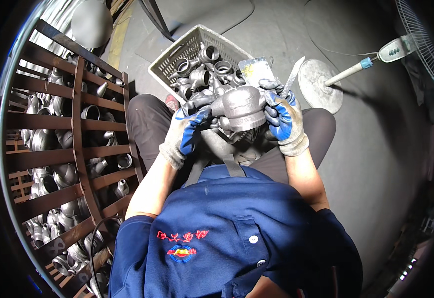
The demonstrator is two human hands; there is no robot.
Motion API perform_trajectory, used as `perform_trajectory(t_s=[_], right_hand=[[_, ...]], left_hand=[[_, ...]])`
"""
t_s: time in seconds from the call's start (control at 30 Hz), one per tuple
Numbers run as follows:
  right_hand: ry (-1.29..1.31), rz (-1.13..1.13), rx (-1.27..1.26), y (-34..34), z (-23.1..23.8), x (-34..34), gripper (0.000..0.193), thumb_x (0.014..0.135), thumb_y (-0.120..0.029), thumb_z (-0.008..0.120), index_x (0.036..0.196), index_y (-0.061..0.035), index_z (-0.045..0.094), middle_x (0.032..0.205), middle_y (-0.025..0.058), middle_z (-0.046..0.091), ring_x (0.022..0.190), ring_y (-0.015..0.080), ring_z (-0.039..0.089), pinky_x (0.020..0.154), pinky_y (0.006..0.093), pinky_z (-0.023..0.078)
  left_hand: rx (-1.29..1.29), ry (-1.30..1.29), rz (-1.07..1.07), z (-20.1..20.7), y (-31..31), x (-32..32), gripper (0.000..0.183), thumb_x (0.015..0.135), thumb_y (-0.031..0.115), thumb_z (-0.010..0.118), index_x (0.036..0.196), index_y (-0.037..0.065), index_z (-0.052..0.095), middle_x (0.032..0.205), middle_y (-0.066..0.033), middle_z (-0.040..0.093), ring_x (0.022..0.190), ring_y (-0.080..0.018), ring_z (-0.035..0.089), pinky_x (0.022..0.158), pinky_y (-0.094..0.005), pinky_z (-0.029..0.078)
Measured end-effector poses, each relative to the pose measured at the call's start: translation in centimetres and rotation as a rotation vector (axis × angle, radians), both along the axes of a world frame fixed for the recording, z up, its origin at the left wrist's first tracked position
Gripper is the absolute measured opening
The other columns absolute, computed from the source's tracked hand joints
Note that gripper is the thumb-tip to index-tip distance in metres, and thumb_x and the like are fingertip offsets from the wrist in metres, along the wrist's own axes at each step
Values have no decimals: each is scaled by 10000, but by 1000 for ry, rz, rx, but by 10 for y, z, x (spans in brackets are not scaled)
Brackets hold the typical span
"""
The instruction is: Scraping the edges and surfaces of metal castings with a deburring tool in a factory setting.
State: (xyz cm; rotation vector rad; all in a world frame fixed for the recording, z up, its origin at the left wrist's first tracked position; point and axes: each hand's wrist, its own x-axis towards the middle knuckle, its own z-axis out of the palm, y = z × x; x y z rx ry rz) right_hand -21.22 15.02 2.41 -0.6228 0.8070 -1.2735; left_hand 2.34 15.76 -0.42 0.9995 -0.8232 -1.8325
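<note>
In front of my lap I hold a grey metal casting (244, 103), a rounded hollow body with a ribbed collar at its lower end. My left hand (189, 124), in a pale glove with blue and dark coated fingers, is closed on the casting's left side stub. Gloved the same way, my right hand (284, 116) closes on its right side. A flat, pale, file-like tool (293, 77) sticks up from the right hand; its lower end is hidden by the fingers. Just beyond the casting is a pale plate (256, 71) with yellowish marks.
Ahead stands a slotted plastic crate (158, 68) with several similar castings (199, 77). A brown metal-barred cage (78, 124) full of castings rises close on my left. To the right is a standing fan with a round base (320, 87); thin cables cross the floor.
</note>
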Motion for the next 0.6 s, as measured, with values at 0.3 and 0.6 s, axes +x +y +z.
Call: perform_trajectory(t_s=[0.3, 0.6], right_hand=[[-3, -51, 56, 1, -12, -1, 232, 872, -73, 549, 1082, 25, 552, 656, -44, 455, 476, -3, 364, 356, 141, 272], [716, 95, -273, 2, -47, -18, 361, 849, -117, 551, 1191, -6, 519, 951, 64, 583, 764, 138, 557, 687, 247, 460]], left_hand=[[-67, -42, 197, 13, 11, -10, 274, 897, 78, 543, 1155, -14, 551, 867, -31, 572, 686, -107, 541, 612, -235, 475], [-40, 77, 143, 39, 21, -11, 278, 937, 183, 492, 1130, -6, 560, 862, -34, 566, 659, -95, 544, 598, -235, 475]])
